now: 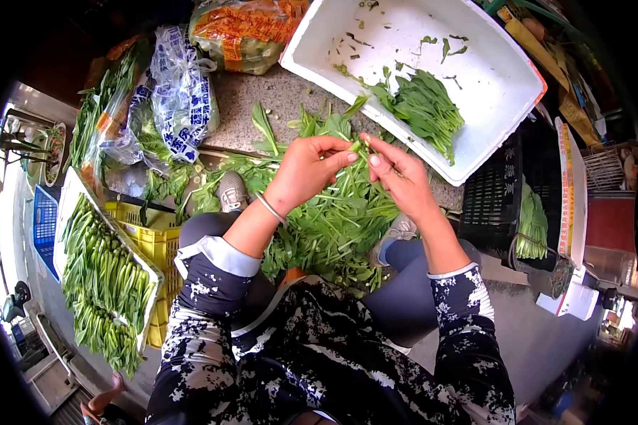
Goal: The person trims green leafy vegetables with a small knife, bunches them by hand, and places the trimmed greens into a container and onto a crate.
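Observation:
In front of my knees, my left hand (312, 168) is closed in a pinch on a green vegetable stalk (356, 146). My right hand (398, 176) pinches the same stalk, its thumb and fingers close to the left fingertips. The fingers partly cover the stalk. Beneath both hands, loose leaves and stems form a big pile (340, 219) on the ground between my shoes. A white foam box (485, 85) stands beyond my right hand. Inside it lies a bunch of leafy greens (429, 110), with small scraps scattered towards its far side.
At left, a white foam tray (153, 283) of lined-up greens rests by a yellow crate (164, 248). A blue crate (45, 230) stands farther out. Plastic bags (184, 92) of vegetables sit at upper left. To the right is a black crate (490, 202) beside bundled greens (532, 219).

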### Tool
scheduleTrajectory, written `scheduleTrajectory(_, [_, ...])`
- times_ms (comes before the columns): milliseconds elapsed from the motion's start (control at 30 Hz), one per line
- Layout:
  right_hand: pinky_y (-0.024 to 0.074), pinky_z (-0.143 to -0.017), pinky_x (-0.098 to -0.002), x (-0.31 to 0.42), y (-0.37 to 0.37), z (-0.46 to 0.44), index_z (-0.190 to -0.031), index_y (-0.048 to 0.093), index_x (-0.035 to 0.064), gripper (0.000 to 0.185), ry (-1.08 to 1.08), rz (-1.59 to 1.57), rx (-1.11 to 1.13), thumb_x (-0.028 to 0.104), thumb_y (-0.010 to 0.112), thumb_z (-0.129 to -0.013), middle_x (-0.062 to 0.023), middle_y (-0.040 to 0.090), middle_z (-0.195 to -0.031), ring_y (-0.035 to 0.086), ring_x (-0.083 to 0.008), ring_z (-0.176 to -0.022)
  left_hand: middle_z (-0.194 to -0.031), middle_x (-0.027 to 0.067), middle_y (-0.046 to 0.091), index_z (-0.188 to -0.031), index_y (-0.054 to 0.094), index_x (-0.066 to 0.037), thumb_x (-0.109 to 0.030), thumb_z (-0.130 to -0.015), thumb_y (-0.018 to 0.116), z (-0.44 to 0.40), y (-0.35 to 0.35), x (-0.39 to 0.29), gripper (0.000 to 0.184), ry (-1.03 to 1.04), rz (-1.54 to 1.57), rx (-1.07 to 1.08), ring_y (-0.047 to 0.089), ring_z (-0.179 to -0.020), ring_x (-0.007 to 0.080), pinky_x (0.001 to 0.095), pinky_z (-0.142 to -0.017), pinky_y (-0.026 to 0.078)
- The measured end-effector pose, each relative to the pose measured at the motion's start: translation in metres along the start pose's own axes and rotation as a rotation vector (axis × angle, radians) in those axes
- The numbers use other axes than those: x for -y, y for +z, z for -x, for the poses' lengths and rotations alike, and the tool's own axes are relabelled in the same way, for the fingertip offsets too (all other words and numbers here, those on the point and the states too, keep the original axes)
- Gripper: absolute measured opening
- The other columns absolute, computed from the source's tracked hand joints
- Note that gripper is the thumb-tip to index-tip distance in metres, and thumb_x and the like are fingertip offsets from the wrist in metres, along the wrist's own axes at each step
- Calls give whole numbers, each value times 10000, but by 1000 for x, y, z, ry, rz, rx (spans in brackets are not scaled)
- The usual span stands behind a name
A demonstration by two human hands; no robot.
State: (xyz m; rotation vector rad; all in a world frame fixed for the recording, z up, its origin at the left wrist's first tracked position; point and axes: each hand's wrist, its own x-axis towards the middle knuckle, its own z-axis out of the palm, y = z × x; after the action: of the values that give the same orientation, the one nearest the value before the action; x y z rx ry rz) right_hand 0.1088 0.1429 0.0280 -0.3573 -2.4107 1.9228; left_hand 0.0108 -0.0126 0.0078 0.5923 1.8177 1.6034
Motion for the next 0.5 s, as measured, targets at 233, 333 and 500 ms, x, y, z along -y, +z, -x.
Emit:
scheduleTrajectory(233, [438, -621, -212, -4, 1, 1, -1194, 504, 66, 432, 20, 45, 48, 277, 592, -827, -26, 599, -805, 495, -56, -656, -688, 17, 602, -902, 613, 24, -133, -799, 623, -4, 5, 2, 188, 9, -40, 22, 497, -494, 40, 174, -435, 408])
scheduleTrajectory(333, [449, -718, -226, 3, -3, 1, -1169, 524, 62, 401, 86, 60, 88, 255, 595, -824, -71, 634, -951, 547, -69, -795, -676, 6, 592, -886, 618, 14, -119, -800, 616, -2, 3, 4, 158, -20, -23, 52, 500, -506, 43, 174, -454, 413])
scheduleTrajectory(500, [417, -822, -240, -14, -6, 3, -1141, 542, 62, 351, -36, 28, 13, 233, 575, -836, -110, 620, -1017, 560, -117, -911, -709, 8, 606, -871, 625, 1, -101, -783, 631, 1, 2, -2, 135, -70, 8, 115, 510, -538, 51, 173, -491, 418])
